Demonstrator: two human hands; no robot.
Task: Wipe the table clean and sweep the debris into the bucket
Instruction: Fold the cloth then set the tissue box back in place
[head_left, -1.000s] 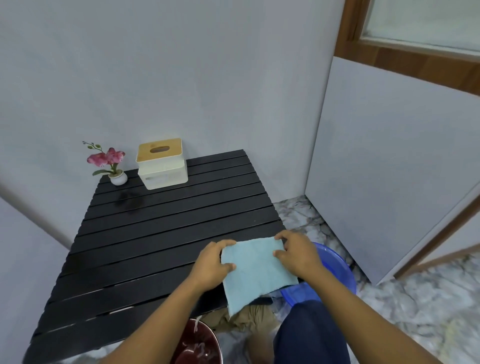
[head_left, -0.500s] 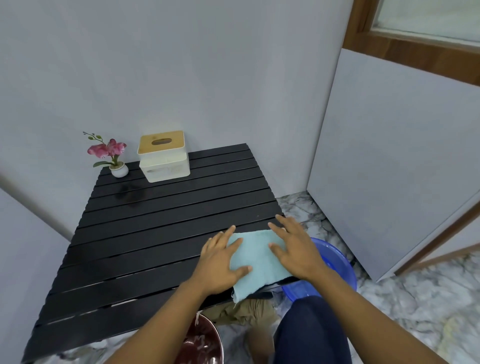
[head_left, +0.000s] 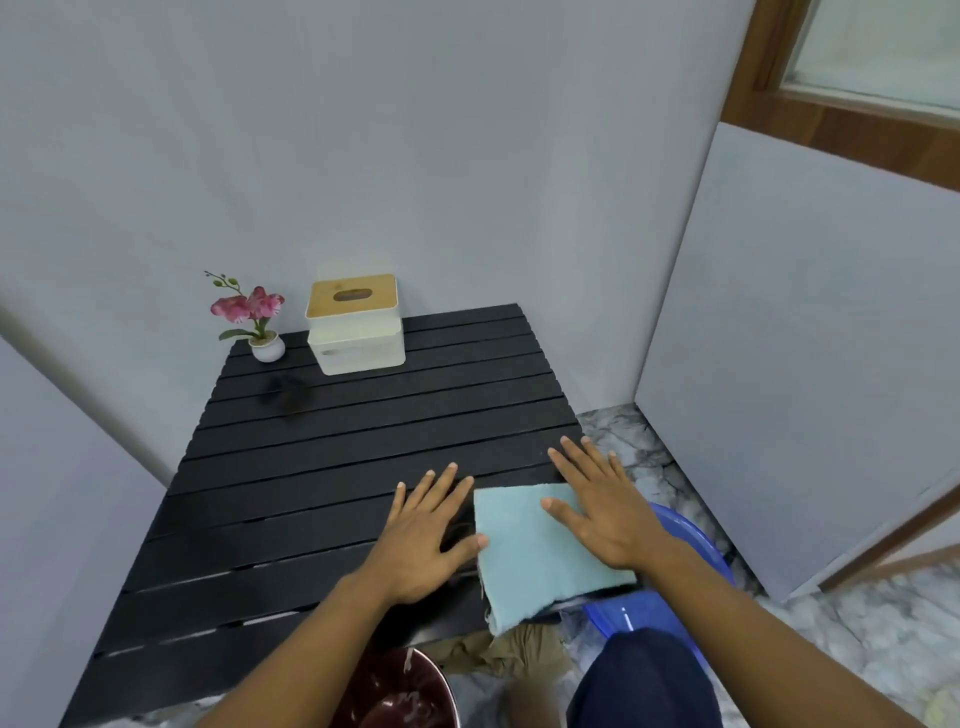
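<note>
A light blue cloth (head_left: 535, 558) lies spread on the near right corner of the black slatted table (head_left: 332, 467), its lower edge hanging over the front. My right hand (head_left: 602, 504) presses flat on the cloth's right side with straight fingers. My left hand (head_left: 423, 530) lies flat on the slats just left of the cloth, its thumb touching the cloth's edge. A dark smudge (head_left: 285, 395) marks the slats near the far left. A dark red bucket (head_left: 400, 696) stands on the floor below the table's front edge. A blue basin (head_left: 691, 551) sits on the floor at the right.
A white tissue box with a wooden lid (head_left: 356, 325) and a small potted pink flower (head_left: 254, 322) stand at the table's far edge against the grey wall. A brown rag (head_left: 509, 649) lies on the marble floor beneath the cloth. My knee in dark trousers (head_left: 644, 680) is at the bottom right.
Both hands let go of the cloth's top corners and laid it flat on the table. My left hand then slid off to the left onto the slats, while my right stays pressed on the cloth.
</note>
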